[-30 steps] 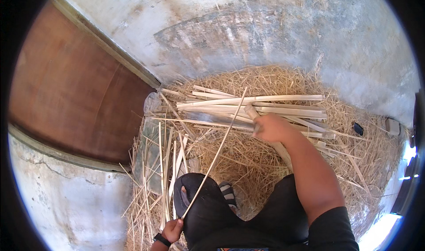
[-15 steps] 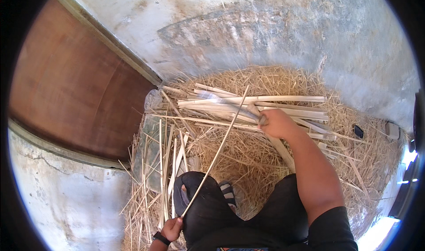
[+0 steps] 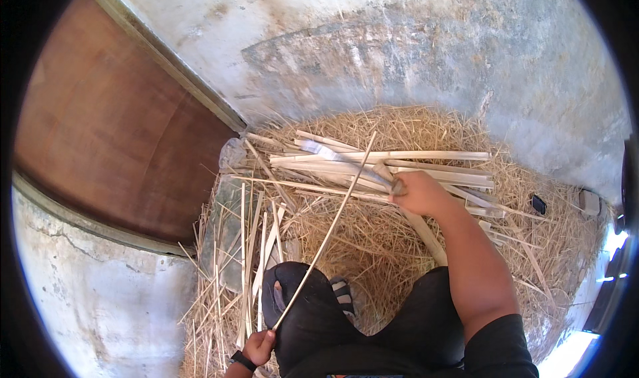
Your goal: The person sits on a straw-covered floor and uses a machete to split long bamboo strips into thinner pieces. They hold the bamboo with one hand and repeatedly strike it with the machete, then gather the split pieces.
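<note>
Low at the left, my left hand (image 3: 259, 348) pinches the near end of a thin bamboo strip (image 3: 326, 237). The strip slants up and to the right, across my left knee, its far end over the pile. My right hand (image 3: 419, 193) is closed round the handle end of a long-bladed knife (image 3: 325, 151), its grey blade pointing left and away from me. The blade lies over or just above a pile of split bamboo pieces (image 3: 452, 156); whether it touches them I cannot tell. It passes behind the held strip.
Straw and shavings (image 3: 373, 245) cover the floor. Several thin strips (image 3: 245, 271) lie left of my knee. A bamboo piece (image 3: 426, 239) slants down from my right hand. A small black object (image 3: 538, 205) rests at the right. A stained wall (image 3: 413, 51) and brown door (image 3: 120, 125) bound the space.
The knife's blade, blurred before, now shows more sharply. The whole view has shifted slightly, and both hands keep their holds in nearly the same places.
</note>
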`<state>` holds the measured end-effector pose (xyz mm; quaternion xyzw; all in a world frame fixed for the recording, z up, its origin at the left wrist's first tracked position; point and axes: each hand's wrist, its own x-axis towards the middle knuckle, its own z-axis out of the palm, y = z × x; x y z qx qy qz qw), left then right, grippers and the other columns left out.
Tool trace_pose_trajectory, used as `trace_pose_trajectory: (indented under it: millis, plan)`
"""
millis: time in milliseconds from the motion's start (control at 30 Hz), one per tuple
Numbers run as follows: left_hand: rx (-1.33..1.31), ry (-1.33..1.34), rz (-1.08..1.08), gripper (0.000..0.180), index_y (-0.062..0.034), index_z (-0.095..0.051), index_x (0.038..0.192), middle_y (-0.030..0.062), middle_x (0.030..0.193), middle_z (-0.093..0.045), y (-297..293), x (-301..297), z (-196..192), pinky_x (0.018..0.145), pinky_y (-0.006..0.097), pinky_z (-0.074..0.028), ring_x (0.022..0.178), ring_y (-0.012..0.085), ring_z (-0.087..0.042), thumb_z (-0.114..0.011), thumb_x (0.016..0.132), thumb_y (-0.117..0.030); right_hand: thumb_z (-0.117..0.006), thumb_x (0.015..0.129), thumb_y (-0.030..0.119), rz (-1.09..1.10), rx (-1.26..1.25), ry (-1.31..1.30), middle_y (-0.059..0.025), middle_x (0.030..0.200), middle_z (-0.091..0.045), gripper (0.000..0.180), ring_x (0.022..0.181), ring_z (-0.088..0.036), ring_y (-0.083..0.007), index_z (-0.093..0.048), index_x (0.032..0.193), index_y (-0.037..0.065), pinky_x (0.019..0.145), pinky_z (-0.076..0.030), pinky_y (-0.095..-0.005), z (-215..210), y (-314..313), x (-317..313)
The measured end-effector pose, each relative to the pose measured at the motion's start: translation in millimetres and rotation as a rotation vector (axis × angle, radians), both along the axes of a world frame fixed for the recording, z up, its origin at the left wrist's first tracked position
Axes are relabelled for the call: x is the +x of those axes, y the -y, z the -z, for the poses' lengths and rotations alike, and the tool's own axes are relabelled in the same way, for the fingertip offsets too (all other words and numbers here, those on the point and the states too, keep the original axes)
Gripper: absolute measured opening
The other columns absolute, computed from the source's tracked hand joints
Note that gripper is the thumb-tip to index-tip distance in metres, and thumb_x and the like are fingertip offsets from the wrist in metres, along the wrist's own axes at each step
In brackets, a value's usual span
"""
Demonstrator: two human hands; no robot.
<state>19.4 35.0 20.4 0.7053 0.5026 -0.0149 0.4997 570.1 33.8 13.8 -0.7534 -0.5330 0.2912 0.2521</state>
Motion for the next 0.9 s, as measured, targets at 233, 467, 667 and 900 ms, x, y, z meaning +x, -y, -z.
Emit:
trace_pose_trajectory:
  millis: [233, 467, 667, 900]
  plan:
    - [-0.074, -0.02, 0.011, 0.058, -0.0056, -0.05, 0.069, 0.0009, 0.058, -0.047, -3.5, 3.0, -3.8, 0.05, 0.031, -0.035, 0.052, 0.0128, -0.042, -0.035, 0.103, -0.05, -0.073, 0.08, 0.03, -0.402, -0.123, 0.096, -0.0152, 0.093, -0.07, 0.031, 0.092, -0.068, -0.032, -0.068, 0.1, 0.007, 0.08, -0.052, -0.0453, -35.4, 0.7, -53.6]
    - [-0.007, -0.043, 0.031, 0.06, -0.0049, -0.05, 0.068, 0.0021, 0.057, -0.047, -4.3, 1.1, -3.9, 0.051, 0.032, -0.036, 0.052, 0.0144, -0.043, -0.034, 0.103, -0.051, -0.072, 0.079, 0.023, 0.017, -0.045, -0.142, -0.0146, 0.1, -0.07, 0.026, 0.095, -0.068, -0.0306, -0.068, 0.098, 0.005, 0.085, -0.052, -0.0421, -3.7, -2.0, 1.0]
    - [-0.008, -0.04, 0.038, 0.061, -0.0049, -0.05, 0.066, 0.0029, 0.057, -0.048, -3.8, 9.3, -9.5, 0.05, 0.033, -0.036, 0.052, 0.0148, -0.045, -0.034, 0.103, -0.051, -0.075, 0.08, 0.034, -0.215, 0.069, 0.007, -0.016, 0.087, -0.069, 0.038, 0.088, -0.068, -0.0305, -0.067, 0.106, 0.008, 0.077, -0.051, -0.0451, -0.7, -1.1, -29.1]
    - [-0.017, -0.018, 0.015, 0.058, -0.0053, -0.05, 0.069, 0.002, 0.058, -0.048, -1.2, 3.1, -3.8, 0.051, 0.031, -0.037, 0.053, 0.0135, -0.044, -0.035, 0.104, -0.049, -0.075, 0.079, 0.034, -0.25, -0.06, -0.065, -0.0179, 0.096, -0.069, 0.037, 0.095, -0.067, -0.0311, -0.068, 0.103, 0.007, 0.083, -0.051, -0.0429, 10.9, -2.0, -11.8]
